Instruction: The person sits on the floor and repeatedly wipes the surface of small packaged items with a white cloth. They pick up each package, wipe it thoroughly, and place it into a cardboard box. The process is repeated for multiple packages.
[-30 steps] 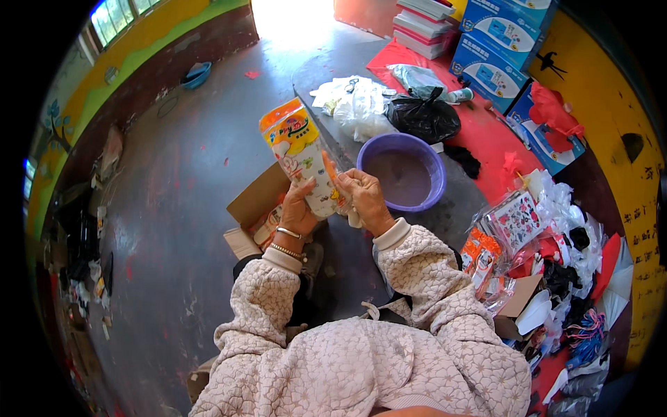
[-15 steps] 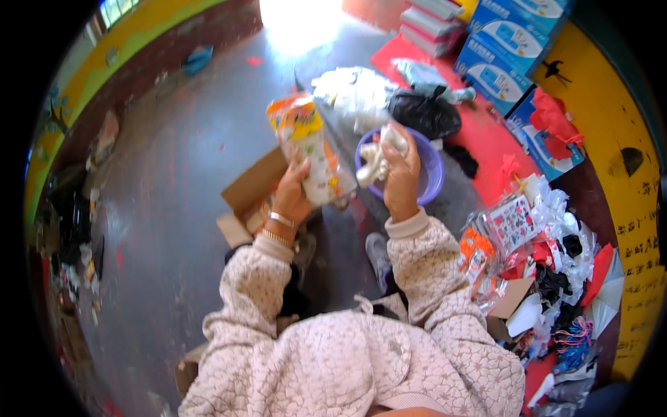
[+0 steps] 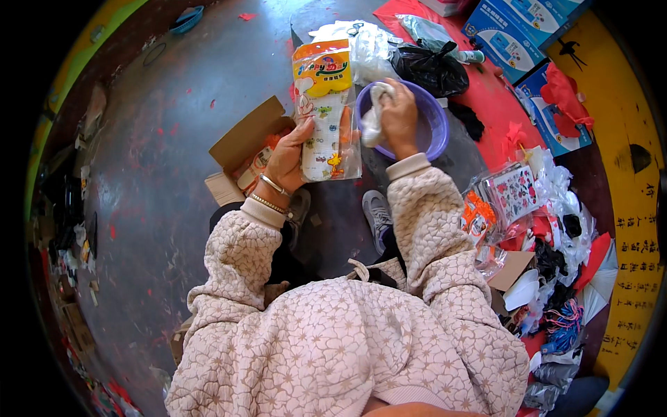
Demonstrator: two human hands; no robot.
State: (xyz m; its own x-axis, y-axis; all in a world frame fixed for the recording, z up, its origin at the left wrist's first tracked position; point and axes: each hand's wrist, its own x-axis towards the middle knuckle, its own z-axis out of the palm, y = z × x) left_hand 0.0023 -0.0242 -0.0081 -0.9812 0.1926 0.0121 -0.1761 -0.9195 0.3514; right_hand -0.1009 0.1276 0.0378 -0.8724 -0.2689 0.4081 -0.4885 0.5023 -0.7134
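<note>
In front of me my left hand (image 3: pixel 289 156) grips the edge of a clear plastic packet (image 3: pixel 325 132) with an orange and yellow header and small cartoon prints on white. My right hand (image 3: pixel 400 119) is closed on a bunched white cloth (image 3: pixel 375 115), held over the left side of a purple basin (image 3: pixel 438 128). Below the packet's left edge stands an open cardboard box (image 3: pixel 244 135) with orange-and-white packets inside. Both hands are apart from each other, with the packet upright and flat toward me.
White plastic bags (image 3: pixel 368 52) and a black plastic bag (image 3: pixel 432 69) lie beyond the basin. Blue cartons (image 3: pixel 500 42) are stacked at the far right. A heap of loose packaging (image 3: pixel 556 250) spreads along the right wall. Clutter (image 3: pixel 69 215) lines the left wall.
The packet has turned more upright and faces me squarely. My right hand has tipped downward with the white cloth, closer over the basin. The whole view has shifted slightly.
</note>
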